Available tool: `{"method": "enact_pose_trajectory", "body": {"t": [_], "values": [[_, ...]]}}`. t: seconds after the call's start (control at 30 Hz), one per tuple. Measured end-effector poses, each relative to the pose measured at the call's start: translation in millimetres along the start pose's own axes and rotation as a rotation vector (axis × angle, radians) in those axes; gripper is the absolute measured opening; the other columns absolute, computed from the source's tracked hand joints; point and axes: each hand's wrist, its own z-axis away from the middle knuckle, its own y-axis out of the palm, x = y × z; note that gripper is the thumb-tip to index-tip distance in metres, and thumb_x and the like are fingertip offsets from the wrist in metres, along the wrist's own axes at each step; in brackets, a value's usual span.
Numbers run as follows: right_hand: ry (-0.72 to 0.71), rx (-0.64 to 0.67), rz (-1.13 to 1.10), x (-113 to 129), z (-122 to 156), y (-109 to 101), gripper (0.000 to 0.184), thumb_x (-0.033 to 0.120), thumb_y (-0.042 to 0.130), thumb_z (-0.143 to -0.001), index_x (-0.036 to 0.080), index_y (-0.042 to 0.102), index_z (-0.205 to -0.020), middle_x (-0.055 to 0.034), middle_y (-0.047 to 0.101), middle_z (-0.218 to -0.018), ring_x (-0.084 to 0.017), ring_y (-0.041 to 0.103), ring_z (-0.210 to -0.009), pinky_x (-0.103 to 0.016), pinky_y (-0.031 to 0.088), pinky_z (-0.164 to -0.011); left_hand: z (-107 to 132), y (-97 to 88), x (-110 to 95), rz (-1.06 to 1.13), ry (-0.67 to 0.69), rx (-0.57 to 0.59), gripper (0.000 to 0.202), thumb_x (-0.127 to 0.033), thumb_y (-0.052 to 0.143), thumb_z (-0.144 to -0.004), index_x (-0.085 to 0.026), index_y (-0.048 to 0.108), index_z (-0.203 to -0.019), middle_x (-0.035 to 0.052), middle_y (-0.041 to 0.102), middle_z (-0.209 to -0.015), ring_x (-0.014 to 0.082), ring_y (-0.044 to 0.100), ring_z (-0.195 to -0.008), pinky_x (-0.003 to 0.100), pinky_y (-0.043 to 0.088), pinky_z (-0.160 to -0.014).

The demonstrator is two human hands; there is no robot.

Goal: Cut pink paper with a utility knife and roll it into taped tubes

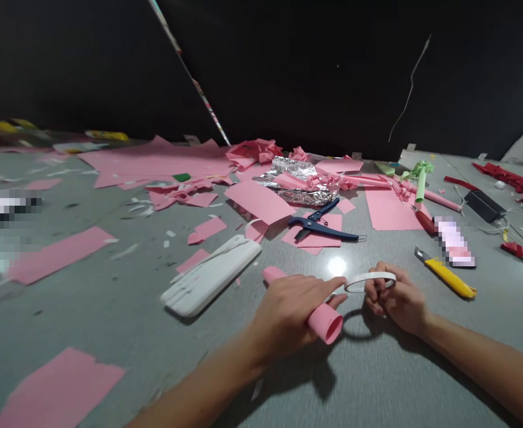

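My left hand (288,312) is wrapped round a rolled tube of pink paper (321,321), whose open end points toward me. Its forefinger reaches to the edge of a thin white tape roll (371,278). My right hand (395,300) grips that tape roll from below and holds it flat, just above the grey floor. The two hands almost touch at the ring.
Blue scissors (321,226) lie on pink paper just beyond the hands. A yellow utility knife (449,276) lies to the right, a white flat case (212,276) to the left. Pink sheets (154,160), crumpled foil (301,178) and red scraps (511,178) litter the grey floor (110,309).
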Motion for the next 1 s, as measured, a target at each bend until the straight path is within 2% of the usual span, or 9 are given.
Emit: {"method": "enact_pose_trajectory", "body": {"t": [0.13, 0.23, 0.37, 0.43, 0.5, 0.6, 0.73, 0.9, 1.0], "values": [[-0.041, 0.04, 0.093, -8, -1, -5, 0.008, 0.018, 0.064, -0.075, 0.021, 0.056, -0.077, 0.0015, 0.063, -0.074, -0.011, 0.056, -0.052, -0.023, 0.038, -0.048, -2, 1.5, -1, -0.007, 0.015, -0.056, 0.016, -0.028, 0.059, -0.113, -0.016, 0.068, -0.12, -0.0013, 0.079, -0.079, 0.0149, 0.072, -0.059, 0.031, 0.052, -0.055], [-0.091, 0.013, 0.303, -8, -2, -7, 0.009, 0.015, 0.062, -0.076, 0.02, 0.065, -0.083, -0.0006, 0.067, -0.084, -0.009, 0.051, -0.052, -0.023, 0.035, -0.048, -4, -4.1, 3, -0.053, 0.045, -0.054, 0.014, -0.022, 0.054, -0.114, -0.017, 0.067, -0.111, -0.0023, 0.075, -0.074, 0.0145, 0.068, -0.057, 0.03, 0.048, -0.055], [-0.165, 0.032, 0.634, 5, 0, 1, 0.041, 0.012, 0.057, -0.08, 0.023, 0.077, -0.114, -0.0036, 0.073, -0.1, -0.011, 0.052, -0.057, -0.026, 0.04, -0.053, -10, -20.6, 11, -0.365, 0.27, 0.015, 0.015, -0.009, 0.056, -0.108, -0.009, 0.07, -0.114, 0.0003, 0.071, -0.071, 0.0182, 0.065, -0.059, 0.034, 0.047, -0.057], [-0.23, 0.059, 0.791, 10, 1, 7, 0.039, 0.015, 0.058, -0.087, 0.023, 0.077, -0.12, -0.0047, 0.074, -0.101, -0.013, 0.055, -0.063, -0.028, 0.044, -0.058, -13, -25.7, 13, -0.475, 0.368, 0.063, 0.017, -0.003, 0.059, -0.104, -0.005, 0.072, -0.115, -0.0007, 0.067, -0.068, 0.0191, 0.063, -0.059, 0.035, 0.048, -0.058], [-0.269, 0.079, 0.924, 11, 3, 12, 0.029, 0.02, 0.06, -0.094, 0.021, 0.078, -0.117, -0.0047, 0.075, -0.096, -0.015, 0.057, -0.066, -0.029, 0.045, -0.061, -14, -26.1, 11, -0.514, 0.423, 0.114, 0.018, -0.002, 0.058, -0.104, -0.004, 0.073, -0.114, -0.0026, 0.062, -0.065, 0.019, 0.06, -0.056, 0.036, 0.047, -0.056], [-0.289, 0.07, 1.042, 6, 5, 17, 0.018, 0.026, 0.063, -0.098, 0.018, 0.078, -0.101, -0.0016, 0.07, -0.078, -0.014, 0.054, -0.061, -0.028, 0.041, -0.06, -13, -21.0, 7, -0.519, 0.458, 0.155, 0.022, -0.002, 0.055, -0.104, -0.003, 0.075, -0.113, -0.0019, 0.062, -0.065, 0.0192, 0.061, -0.057, 0.036, 0.047, -0.056], [-0.293, 0.003, 1.11, -1, 4, 16, 0.018, 0.025, 0.063, -0.096, 0.019, 0.071, -0.081, 0.002, 0.062, -0.067, -0.012, 0.048, -0.057, -0.028, 0.036, -0.058, -10, -15.6, 3, -0.515, 0.465, 0.167, 0.022, -0.003, 0.056, -0.104, -0.004, 0.076, -0.111, -0.0009, 0.063, -0.066, 0.0191, 0.06, -0.058, 0.036, 0.046, -0.058], [-0.28, 0.0, 1.169, -3, 4, 12, 0.01, 0.018, 0.061, -0.087, 0.019, 0.068, -0.081, 0.0035, 0.057, -0.066, -0.012, 0.047, -0.059, -0.028, 0.034, -0.06, -9, -14.2, 2, -0.514, 0.466, 0.181, 0.021, -0.002, 0.057, -0.103, -0.005, 0.077, -0.109, -0.0008, 0.062, -0.066, 0.0188, 0.059, -0.058, 0.036, 0.046, -0.058], [-0.264, 0.019, 1.189, -1, 5, 10, 0.012, 0.014, 0.058, -0.083, 0.019, 0.069, -0.086, 0.0021, 0.059, -0.071, -0.014, 0.048, -0.061, -0.029, 0.036, -0.062, -10, -13.8, 3, -0.523, 0.458, 0.18, 0.022, -0.003, 0.056, -0.104, -0.007, 0.077, -0.109, -0.0014, 0.062, -0.065, 0.0181, 0.059, -0.058, 0.035, 0.046, -0.058]]}}
